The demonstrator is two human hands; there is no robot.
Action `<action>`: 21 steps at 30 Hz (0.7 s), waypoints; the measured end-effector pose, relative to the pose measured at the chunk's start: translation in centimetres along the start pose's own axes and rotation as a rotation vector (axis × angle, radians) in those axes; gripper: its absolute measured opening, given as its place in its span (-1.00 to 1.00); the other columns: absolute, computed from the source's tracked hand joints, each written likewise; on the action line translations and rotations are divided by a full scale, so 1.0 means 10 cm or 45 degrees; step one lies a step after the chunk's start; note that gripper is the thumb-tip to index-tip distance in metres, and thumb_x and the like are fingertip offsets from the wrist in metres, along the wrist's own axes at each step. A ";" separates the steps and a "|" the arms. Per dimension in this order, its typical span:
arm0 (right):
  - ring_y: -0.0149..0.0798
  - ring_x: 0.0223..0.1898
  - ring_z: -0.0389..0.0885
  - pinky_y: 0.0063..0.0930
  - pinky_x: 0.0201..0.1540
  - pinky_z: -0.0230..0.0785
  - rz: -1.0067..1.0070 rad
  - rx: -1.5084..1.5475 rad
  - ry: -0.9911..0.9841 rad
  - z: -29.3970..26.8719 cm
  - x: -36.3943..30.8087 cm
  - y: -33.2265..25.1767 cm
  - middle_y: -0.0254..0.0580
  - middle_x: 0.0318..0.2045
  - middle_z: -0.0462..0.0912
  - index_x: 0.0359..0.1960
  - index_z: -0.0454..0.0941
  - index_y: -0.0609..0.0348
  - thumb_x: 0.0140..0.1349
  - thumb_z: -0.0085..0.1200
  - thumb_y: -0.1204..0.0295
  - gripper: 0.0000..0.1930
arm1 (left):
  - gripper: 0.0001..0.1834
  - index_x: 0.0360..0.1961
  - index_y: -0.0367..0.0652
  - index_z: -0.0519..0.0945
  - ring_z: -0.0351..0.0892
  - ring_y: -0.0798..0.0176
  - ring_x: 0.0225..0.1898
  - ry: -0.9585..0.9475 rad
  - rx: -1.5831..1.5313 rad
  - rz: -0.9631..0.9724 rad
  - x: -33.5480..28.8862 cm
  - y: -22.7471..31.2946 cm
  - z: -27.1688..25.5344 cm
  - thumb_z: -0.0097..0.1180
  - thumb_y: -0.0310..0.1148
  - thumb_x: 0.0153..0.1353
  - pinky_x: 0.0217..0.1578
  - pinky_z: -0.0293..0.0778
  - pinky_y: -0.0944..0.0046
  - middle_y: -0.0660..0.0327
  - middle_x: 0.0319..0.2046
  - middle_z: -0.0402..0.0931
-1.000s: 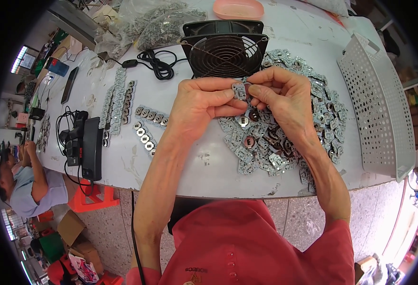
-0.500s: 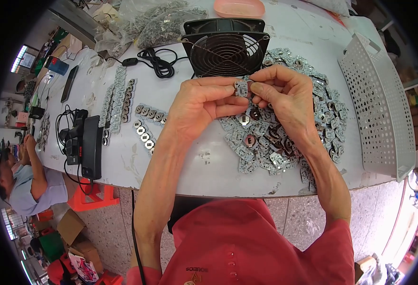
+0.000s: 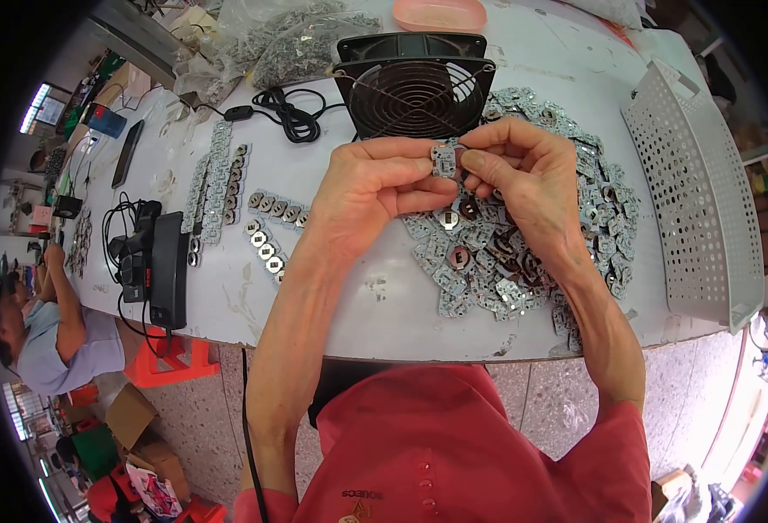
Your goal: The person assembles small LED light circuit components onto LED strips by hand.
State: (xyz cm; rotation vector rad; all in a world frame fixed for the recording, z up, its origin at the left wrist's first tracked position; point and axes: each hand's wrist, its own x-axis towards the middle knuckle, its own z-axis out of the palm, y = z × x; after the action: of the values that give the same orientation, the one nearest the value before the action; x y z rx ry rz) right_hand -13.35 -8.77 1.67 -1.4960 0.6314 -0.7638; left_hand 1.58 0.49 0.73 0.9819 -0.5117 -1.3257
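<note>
A small pale metal plate with cut-outs (image 3: 444,160) is held up just in front of the black fan (image 3: 414,94). My left hand (image 3: 368,187) pinches its left edge between thumb and fingers. On the plate's other side, the thumb and fingers of my right hand (image 3: 518,179) are closed on a dark reddish-brown part (image 3: 460,157) against it; my fingers hide most of that part. Below and to the right of my hands spreads a heap of similar metal plates (image 3: 506,292), some with round brown or silver pieces on them.
Left of my arms lie rows of assembled plates (image 3: 218,192) and a black power strip (image 3: 168,270). A white perforated basket (image 3: 693,187) stands at the right edge. Behind are plastic bags of small parts (image 3: 301,48) and a pink tray (image 3: 440,14). A co-worker (image 3: 52,322) sits at far left.
Both hands stay almost in place around the plate. The brown part beside it shows slightly more between my fingers. The fan and heap have not moved.
</note>
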 end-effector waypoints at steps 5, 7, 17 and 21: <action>-0.52 -0.57 0.49 -0.70 -0.49 0.38 -0.041 -0.016 0.088 -0.10 0.01 -0.10 -0.24 -0.54 0.61 -0.38 0.56 0.35 0.04 0.05 0.63 -0.90 | -0.79 -0.23 -0.42 0.55 0.61 0.21 -0.38 0.082 0.225 0.144 0.01 -0.06 0.08 0.05 -0.57 0.09 -0.30 0.60 0.27 0.00 -0.32 0.56; -0.52 -0.56 0.49 -0.70 -0.47 0.38 -0.092 0.010 0.165 -0.12 0.02 -0.15 -0.23 -0.53 0.61 -0.37 0.56 0.36 0.04 0.07 0.62 -0.89 | -0.83 -0.28 -0.36 0.59 0.58 0.33 -0.41 0.159 0.576 0.365 0.00 -0.12 0.15 0.09 -0.57 0.07 -0.38 0.54 0.43 0.10 -0.33 0.57; -0.55 -0.54 0.47 -0.74 -0.46 0.34 -0.110 -0.051 0.230 -0.17 -0.04 -0.20 -0.26 -0.51 0.60 -0.33 0.55 0.36 0.07 0.09 0.60 -0.87 | -0.68 -0.30 -0.30 0.61 0.55 0.31 -0.35 0.270 1.464 0.892 -0.23 0.26 0.00 0.14 -0.70 -0.18 -0.32 0.44 0.39 0.15 -0.37 0.56; -0.53 -0.51 0.48 -0.71 -0.43 0.34 -0.020 0.070 0.107 -0.11 -0.04 -0.17 -0.27 -0.47 0.59 -0.27 0.55 0.35 0.10 0.05 0.57 -0.84 | -0.64 -0.32 -0.27 0.62 0.51 0.18 -0.27 0.347 2.033 0.729 -0.53 0.37 -0.35 0.15 -0.71 -0.26 -0.26 0.42 0.32 0.15 -0.33 0.54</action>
State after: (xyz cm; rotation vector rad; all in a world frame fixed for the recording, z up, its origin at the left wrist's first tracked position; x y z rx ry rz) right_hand -14.54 -9.04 3.30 -1.4257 0.6570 -0.8532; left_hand 5.31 6.43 3.02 2.0032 -1.5671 -0.0185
